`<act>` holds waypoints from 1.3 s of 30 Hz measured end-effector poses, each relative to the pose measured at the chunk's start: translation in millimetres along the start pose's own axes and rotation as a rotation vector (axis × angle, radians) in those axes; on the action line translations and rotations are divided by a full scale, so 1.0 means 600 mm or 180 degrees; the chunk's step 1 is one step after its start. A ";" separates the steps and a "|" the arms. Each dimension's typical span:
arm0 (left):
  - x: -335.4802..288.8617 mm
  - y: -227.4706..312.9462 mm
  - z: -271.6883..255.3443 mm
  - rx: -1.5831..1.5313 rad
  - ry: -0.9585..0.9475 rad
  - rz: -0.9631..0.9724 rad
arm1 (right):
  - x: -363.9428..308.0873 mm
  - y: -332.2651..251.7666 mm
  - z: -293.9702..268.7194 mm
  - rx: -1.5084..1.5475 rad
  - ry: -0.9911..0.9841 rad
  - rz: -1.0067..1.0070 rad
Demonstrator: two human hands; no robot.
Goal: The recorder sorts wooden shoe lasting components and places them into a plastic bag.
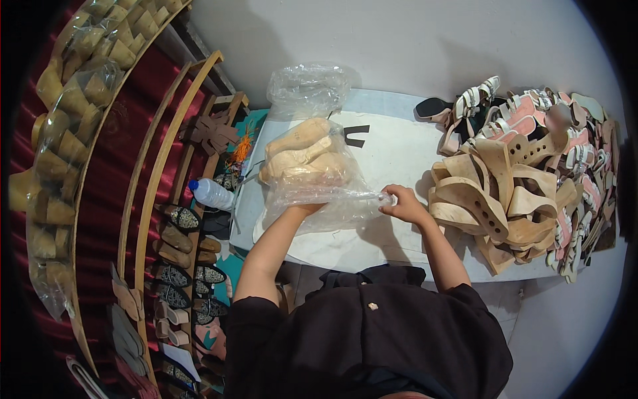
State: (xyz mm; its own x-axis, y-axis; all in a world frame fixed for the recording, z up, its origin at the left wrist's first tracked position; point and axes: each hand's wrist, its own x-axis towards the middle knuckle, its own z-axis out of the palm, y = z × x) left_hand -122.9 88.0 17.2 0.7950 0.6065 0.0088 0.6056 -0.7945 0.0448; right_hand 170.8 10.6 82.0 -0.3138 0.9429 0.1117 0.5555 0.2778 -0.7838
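Worktop against pale wall, white sheet over most of it; sandals & wooden forms heaped at R end. Clear plastic bag w/ tan shoe lasts sits on L half. R hand: fingers pinched shut on bag edge. L hand at near side, fingers hidden by plastic; can't tell how open or if gripping. Bag prob. light, limp, slippery, tearable; lasts look stiff, smooth, heavier. Best hold: gathered rim, w/ palm under lasts.
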 end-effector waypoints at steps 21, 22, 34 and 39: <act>-0.236 0.070 -0.001 -0.4266 0.3042 -0.2861 | 0.061 -0.157 0.196 -0.1685 0.1420 -0.1919; -0.241 0.075 -0.009 -0.3988 0.2684 -0.2957 | 0.081 -0.158 0.207 -0.1754 0.1500 -0.1680; -0.274 0.180 -0.059 -0.1599 0.2770 -0.3158 | 0.147 -0.110 0.270 -0.1967 0.0787 -0.1041; -0.264 0.196 -0.099 -0.2619 0.2840 -0.2700 | 0.157 -0.103 0.279 -0.1956 0.0802 -0.1107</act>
State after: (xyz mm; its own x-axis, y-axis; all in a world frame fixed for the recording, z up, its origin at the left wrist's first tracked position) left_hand -179.6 -99.6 80.6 -0.2458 0.9298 0.2741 0.4361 -0.1464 0.8879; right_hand -21.9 51.3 38.6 -0.4049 0.7750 0.4852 0.8097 0.5504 -0.2034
